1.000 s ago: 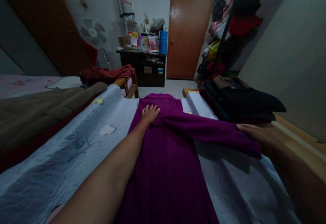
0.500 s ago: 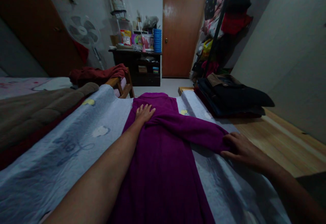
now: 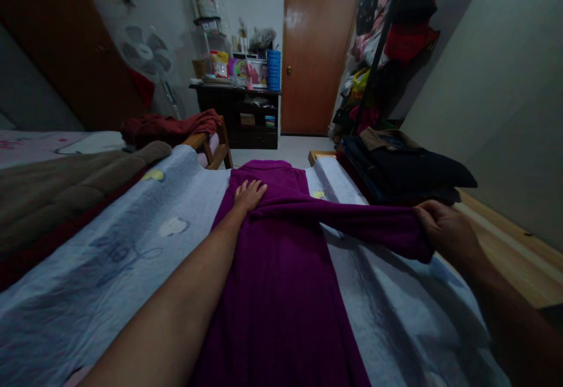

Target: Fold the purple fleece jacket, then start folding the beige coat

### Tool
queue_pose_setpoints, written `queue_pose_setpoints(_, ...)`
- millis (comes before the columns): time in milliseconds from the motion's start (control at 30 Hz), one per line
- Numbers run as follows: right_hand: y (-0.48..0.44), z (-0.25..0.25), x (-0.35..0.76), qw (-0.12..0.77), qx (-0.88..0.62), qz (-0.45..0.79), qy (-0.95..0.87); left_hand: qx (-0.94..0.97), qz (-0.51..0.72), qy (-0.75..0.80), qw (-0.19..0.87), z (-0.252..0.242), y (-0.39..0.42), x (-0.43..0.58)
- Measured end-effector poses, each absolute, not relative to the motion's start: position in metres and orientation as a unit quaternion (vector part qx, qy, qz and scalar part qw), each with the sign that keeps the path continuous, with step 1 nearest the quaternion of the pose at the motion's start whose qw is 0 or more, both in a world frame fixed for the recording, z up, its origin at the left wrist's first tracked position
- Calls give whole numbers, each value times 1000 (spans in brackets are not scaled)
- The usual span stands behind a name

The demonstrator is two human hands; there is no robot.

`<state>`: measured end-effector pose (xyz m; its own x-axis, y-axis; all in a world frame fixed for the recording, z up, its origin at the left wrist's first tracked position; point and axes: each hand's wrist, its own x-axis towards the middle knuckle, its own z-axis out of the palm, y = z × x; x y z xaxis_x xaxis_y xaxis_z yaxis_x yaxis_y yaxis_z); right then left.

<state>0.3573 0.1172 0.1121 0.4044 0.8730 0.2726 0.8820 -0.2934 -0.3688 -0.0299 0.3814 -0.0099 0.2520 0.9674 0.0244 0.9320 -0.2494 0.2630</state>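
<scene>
Under the slightly spread fingers (image 3: 252,186) of the left hand (image 3: 246,199), presses the upper part of a purple garment (image 3: 281,293) onto a pale blue patterned cloth (image 3: 171,275), palm down and grasping nothing. Probably anchors the fabric there to prevent sliding under the sideways tension. To the right of those fingers, grips the upper edge of the sleeve (image 3: 373,218) near its end in the right hand (image 3: 446,226), with fingers and thumb pinched together; seems to hold it outstretched and slightly raised to straighten its length. Just beyond the right fingers, has a pile of folded dark clothes (image 3: 409,170), perhaps set aside to free the middle.

Between both sets of fingers, runs narrow and taut, with long folds along the sleeve and bunched wrinkles beside the left hand. Nearer than the left fingers, spreads long, plain and deep purple, fairly smooth with faint lengthwise creases, reaching out of view below.
</scene>
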Motion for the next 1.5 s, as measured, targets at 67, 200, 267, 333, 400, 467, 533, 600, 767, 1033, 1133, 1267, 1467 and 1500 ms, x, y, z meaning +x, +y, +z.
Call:
queue_pose_setpoints(67, 123, 100, 363, 171, -800, 7, -575, 773, 116, 614, 110, -12, 382, -29)
queue_pose_setpoints(200, 117, 85, 361, 174, -760, -128, -613, 766, 165, 609, 122, -14, 387, -30)
queue_pose_setpoints(267, 107, 85, 355, 184, -738, -160, -629, 757, 192, 608, 145, -9, 389, -32)
queue_pose_setpoints(333, 96, 85, 349, 174, -725, -153, -649, 745, 214, 609, 166, 1, 387, -34)
queue_pose_setpoints(400, 87, 81, 348, 152, -714, -139, -669, 740, 238, 609, 158, 16, 376, -36)
queue_pose_setpoints(467, 80, 75, 350, 132, -707, -117, -685, 752, 269, 589, 122, 34, 355, -35)
queue_pose_setpoints(533, 77, 74, 352, 119, -710, -81, -690, 803, 248, 527, 127, 49, 326, -31)
queue_pose_setpoints(600, 79, 81, 351, 110, -720, -62, -683, 846, 187, 483, 125, 59, 297, -24)
queue_pose_setpoints(767, 92, 115, 338, 163, -725, -202, -638, 866, 68, 495, 30, 62, 256, -7)
queue_pose_setpoints(1033, 89, 94, 347, -84, -761, -85, -637, 813, 127, 568, -23, 26, 255, 6)
queue_pose_setpoints(1133, 100, 101, 320, -6, -712, -118, -692, 821, 158, 548, -33, 17, 256, 4)
queue_pose_setpoints(1267, 135, 108, 253, 76, -619, -62, -779, 829, 172, 531, -32, 13, 260, 1)
queue_pose_setpoints(1467, 182, 73, 196, 19, -596, -71, -800, 820, 219, 529, -8, 10, 264, 0)
queue_pose_setpoints(1500, 188, 68, 197, 16, -596, -73, -800, 816, 228, 532, 1, 10, 264, 0)
